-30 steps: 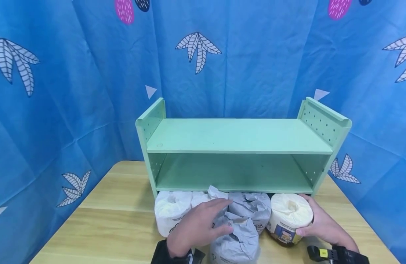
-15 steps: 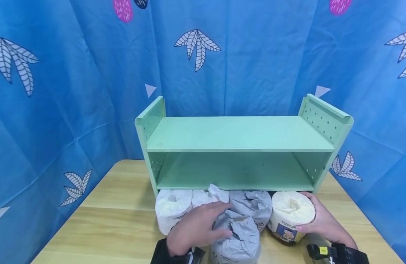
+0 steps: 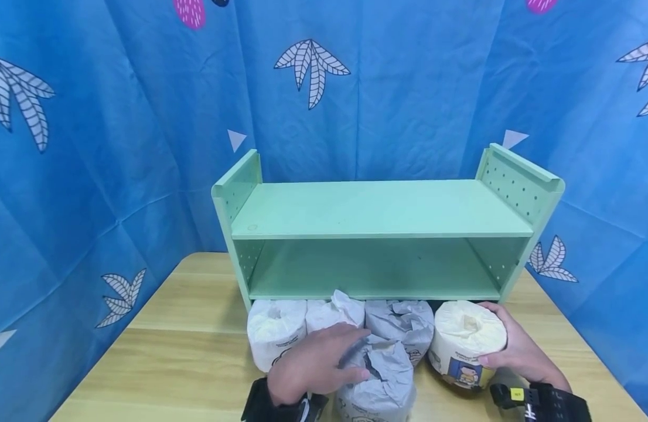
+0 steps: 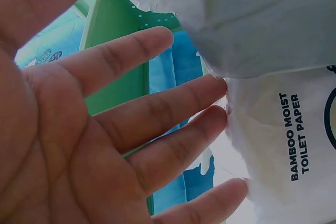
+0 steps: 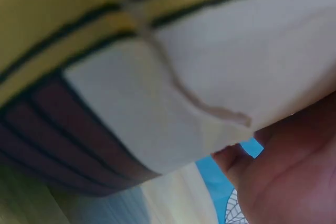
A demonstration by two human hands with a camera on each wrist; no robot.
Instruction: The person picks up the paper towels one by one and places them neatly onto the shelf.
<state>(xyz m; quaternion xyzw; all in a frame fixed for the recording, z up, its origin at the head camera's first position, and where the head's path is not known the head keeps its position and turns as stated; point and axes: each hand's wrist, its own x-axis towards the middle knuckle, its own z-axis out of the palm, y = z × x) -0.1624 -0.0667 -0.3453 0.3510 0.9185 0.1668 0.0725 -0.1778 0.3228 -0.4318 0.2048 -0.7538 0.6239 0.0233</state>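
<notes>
Wrapped toilet paper rolls stand in front of the green shelf. At the right end, my right hand [image 3: 519, 346] grips the side of a cream roll [image 3: 469, 328] with a colourful printed label. My left hand [image 3: 321, 360] reaches over the row with its fingers straight and spread, beside a grey-wrapped roll [image 3: 382, 381] at the front. In the left wrist view, some fingertips meet the white wrapper of a roll [image 4: 283, 145] lettered as bamboo toilet paper. Another grey roll [image 3: 400, 325] and two white rolls, the leftmost roll [image 3: 273, 337] among them, line the shelf's base.
Behind the rolls rises the pale green two-tier shelf [image 3: 382, 211], with perforated side panels. Everything stands on a light wooden table [image 3: 171, 351], whose bare surface shows at left. A blue patterned curtain [image 3: 408, 88] hangs behind and at both sides.
The head view has tilted slightly downward. My right hand and the cream roll have shifted a little to the right. My left hand stays nearly still.
</notes>
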